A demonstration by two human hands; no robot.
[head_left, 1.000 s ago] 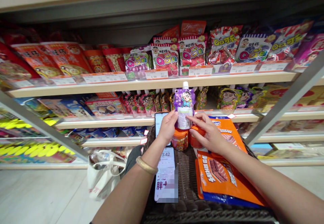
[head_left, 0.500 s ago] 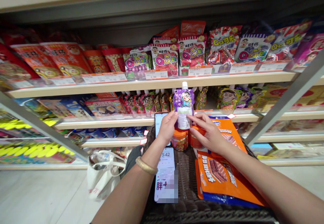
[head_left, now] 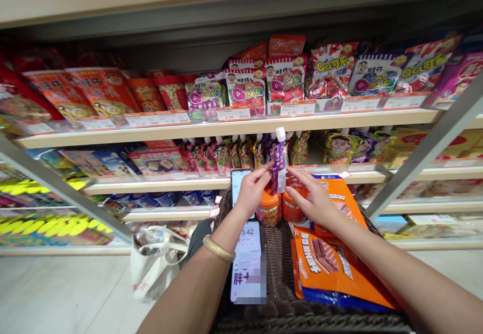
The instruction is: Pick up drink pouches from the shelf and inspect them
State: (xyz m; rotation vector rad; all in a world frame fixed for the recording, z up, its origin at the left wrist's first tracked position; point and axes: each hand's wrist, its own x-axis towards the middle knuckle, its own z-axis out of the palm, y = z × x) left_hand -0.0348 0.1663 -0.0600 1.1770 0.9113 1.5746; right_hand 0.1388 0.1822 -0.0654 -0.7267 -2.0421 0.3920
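Note:
A purple spout pouch [head_left: 279, 162] with a white cap is upright, its narrow side mostly facing me. My left hand [head_left: 253, 187] has its fingertips on the left side of the pouch. To the right, my right hand [head_left: 311, 198] has its fingers stretched out and apart beside the pouch; whether a fingertip touches it I cannot tell. Below the pouch, two orange-lidded jars [head_left: 269, 209] stand in a dark woven basket [head_left: 277, 258]. Orange snack packets [head_left: 328, 263] lie under my right forearm. Two phones [head_left: 246, 261] are along the basket's left side.
A shelf [head_left: 226, 132] across the front bears gummy candy bags [head_left: 246, 91] and popcorn tubs. More spout pouches [head_left: 220, 155] stand on the shelf below. A white tote bag [head_left: 154, 261] is at the lower left. Grey metal posts [head_left: 422, 148] slant at both sides.
The pouch has turned from its broad printed face to its narrow side. My right hand's fingers have moved off its front and spread. The view has shifted slightly.

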